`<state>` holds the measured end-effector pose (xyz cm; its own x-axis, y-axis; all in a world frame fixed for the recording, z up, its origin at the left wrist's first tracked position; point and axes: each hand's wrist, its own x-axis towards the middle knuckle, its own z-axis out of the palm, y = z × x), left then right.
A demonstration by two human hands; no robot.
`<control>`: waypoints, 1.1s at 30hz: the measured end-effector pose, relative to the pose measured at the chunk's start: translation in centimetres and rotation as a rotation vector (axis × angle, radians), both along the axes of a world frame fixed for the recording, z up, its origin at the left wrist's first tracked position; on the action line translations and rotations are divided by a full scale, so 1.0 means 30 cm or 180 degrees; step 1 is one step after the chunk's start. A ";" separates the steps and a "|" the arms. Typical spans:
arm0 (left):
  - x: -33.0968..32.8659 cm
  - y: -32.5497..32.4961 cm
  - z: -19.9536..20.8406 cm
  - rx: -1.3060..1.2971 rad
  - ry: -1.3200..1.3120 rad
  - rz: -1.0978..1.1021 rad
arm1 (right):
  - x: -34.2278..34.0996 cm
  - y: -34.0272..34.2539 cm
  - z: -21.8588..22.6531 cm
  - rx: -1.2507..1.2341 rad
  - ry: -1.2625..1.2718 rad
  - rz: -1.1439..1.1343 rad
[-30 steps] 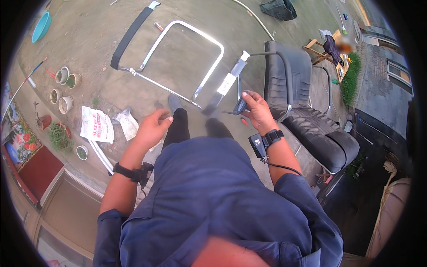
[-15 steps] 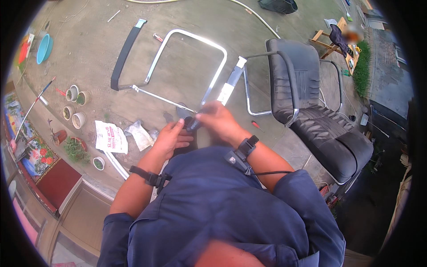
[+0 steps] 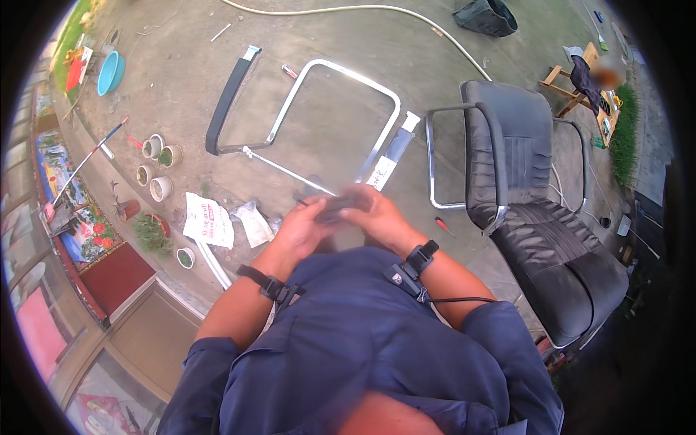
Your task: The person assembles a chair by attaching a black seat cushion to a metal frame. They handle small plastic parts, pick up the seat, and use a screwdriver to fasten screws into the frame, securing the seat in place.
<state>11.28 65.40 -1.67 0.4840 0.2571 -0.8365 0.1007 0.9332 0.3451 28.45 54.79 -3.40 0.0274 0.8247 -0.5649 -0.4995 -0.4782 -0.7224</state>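
Observation:
A small dark object [image 3: 339, 206], blurred by motion, lies between my two hands in front of my chest. Its kind cannot be made out. My left hand [image 3: 303, 228] closes on its left end, with the thumb along the top. Round the right end curl the fingers of my right hand [image 3: 380, 220]. Just beyond them is a bent chrome chair frame [image 3: 397, 109] on the ground. A thin metal bar [image 3: 286, 171] runs from that frame toward my hands, and its near end is hidden behind them. A flat dark and white strip [image 3: 391, 156] lies beside the frame.
On the right stands a black padded armchair [image 3: 507, 138], with a red-handled screwdriver [image 3: 444, 226] near it. A long dark curved strip [image 3: 228, 101] lies at the left. Flower pots [image 3: 161, 189], a white printed bag [image 3: 209, 220] and a pale hose [image 3: 406, 10] are around.
The whole view has shifted, so the scene sits further right and lower. My hands have come together round the dark object; my left fingers, stretched out before, are now curled.

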 end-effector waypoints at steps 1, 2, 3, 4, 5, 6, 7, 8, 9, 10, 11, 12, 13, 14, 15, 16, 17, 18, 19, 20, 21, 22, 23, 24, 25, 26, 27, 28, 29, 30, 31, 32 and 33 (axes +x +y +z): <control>-0.006 0.014 -0.018 0.0130 0.0113 -0.0067 | -0.005 -0.004 -0.019 -0.0005 -0.0092 -0.0024; -0.013 0.036 -0.031 0.0261 0.0225 -0.0140 | -0.009 -0.005 -0.041 -0.0010 -0.0184 -0.0055; -0.030 0.078 -0.037 0.0380 0.0384 -0.0173 | -0.002 -0.010 -0.063 -0.0211 -0.0406 -0.0246; -0.058 0.139 -0.040 0.0497 0.0548 -0.0204 | 0.019 -0.021 -0.088 -0.0415 -0.0621 -0.0434; -0.092 0.226 -0.056 0.0626 0.0680 -0.0240 | 0.034 -0.017 -0.134 -0.0611 -0.0863 -0.0636; -0.124 0.302 -0.075 0.0833 0.0799 -0.0176 | 0.043 -0.039 -0.220 -0.0869 -0.0912 -0.0964; -0.158 0.381 -0.088 0.1100 0.0866 -0.0236 | 0.056 -0.061 -0.269 -0.1142 -0.1240 -0.1209; -0.218 0.471 -0.133 0.1318 0.0907 -0.0212 | 0.063 -0.063 -0.267 -0.1431 -0.1526 -0.1324; -0.254 0.575 -0.152 0.1650 0.1048 -0.0405 | 0.067 -0.077 -0.297 -0.1636 -0.1807 -0.1376; -0.315 0.688 -0.213 0.2250 0.1364 -0.0741 | 0.060 -0.091 -0.341 -0.1735 -0.1694 -0.1465; -0.347 0.792 -0.251 0.2964 0.1737 -0.0974 | 0.044 -0.107 -0.389 -0.1842 -0.1579 -0.1562; -0.363 0.893 -0.259 0.3351 0.2144 -0.1380 | 0.025 -0.107 -0.417 -0.1946 -0.1467 -0.1659; -0.383 0.985 -0.260 0.3733 0.2570 -0.1777 | 0.009 -0.092 -0.427 -0.1886 -0.1240 -0.1620; -0.409 1.067 -0.289 0.3723 0.2536 -0.1774 | -0.009 -0.074 -0.435 -0.1827 -0.1012 -0.1585; -0.435 1.145 -0.319 0.3711 0.2506 -0.1771 | -0.029 -0.052 -0.445 -0.1766 -0.0784 -0.1547; -0.434 1.209 -0.345 0.3700 0.2452 -0.1786 | -0.056 -0.035 -0.462 -0.1889 -0.0872 -0.1703; -0.430 1.253 -0.369 0.3605 0.2254 -0.1611 | -0.085 -0.014 -0.482 -0.2010 -0.0959 -0.1854; -0.435 1.293 -0.403 0.3350 0.2152 -0.1536 | -0.111 0.005 -0.500 -0.2130 -0.1045 -0.1999; -0.433 1.321 -0.429 0.3097 0.2052 -0.1453 | -0.130 0.035 -0.491 -0.2227 -0.1070 -0.2212; -0.435 1.347 -0.451 0.2842 0.1957 -0.1368 | -0.139 0.050 -0.506 -0.2289 -0.1083 -0.2298; -0.441 1.359 -0.471 0.2454 0.1850 -0.1199 | -0.140 0.061 -0.521 -0.2350 -0.1095 -0.2377; -0.429 1.364 -0.503 0.2259 0.1730 -0.1150 | -0.141 0.055 -0.538 -0.2428 -0.1124 -0.2497; -0.429 1.368 -0.522 0.2068 0.1630 -0.1090 | -0.148 0.059 -0.548 -0.2430 -0.1122 -0.2659; -0.428 1.366 -0.541 0.1875 0.1533 -0.1029 | -0.151 0.055 -0.549 -0.2512 -0.1117 -0.2662; -0.421 1.358 -0.562 0.1880 0.1433 -0.0908 | -0.148 0.063 -0.546 -0.2576 -0.1114 -0.2654; -0.396 1.358 -0.548 0.1606 0.1171 -0.0944 | -0.148 0.065 -0.545 -0.2636 -0.1106 -0.2659; -0.376 1.360 -0.530 0.1329 0.0910 -0.0979 | -0.153 0.065 -0.546 -0.2687 -0.1172 -0.2719; -0.366 1.368 -0.511 0.1071 0.0658 -0.0999 | -0.153 0.070 -0.546 -0.2700 -0.1193 -0.2681; -0.366 1.372 -0.523 0.1022 0.0637 -0.1131 | -0.152 0.072 -0.544 -0.2714 -0.1215 -0.2643; -0.366 1.370 -0.545 0.0974 0.0616 -0.1264 | -0.153 0.074 -0.544 -0.2729 -0.1238 -0.2605; -0.364 1.373 -0.550 0.0936 0.0601 -0.1399 | -0.154 0.087 -0.532 -0.2684 -0.1242 -0.2616; -0.367 1.379 -0.551 0.1032 0.0629 -0.1337 | -0.147 0.103 -0.524 -0.2610 -0.1279 -0.2655; -0.371 1.384 -0.551 0.1127 0.0658 -0.1272 | -0.139 0.116 -0.515 -0.2536 -0.1316 -0.2691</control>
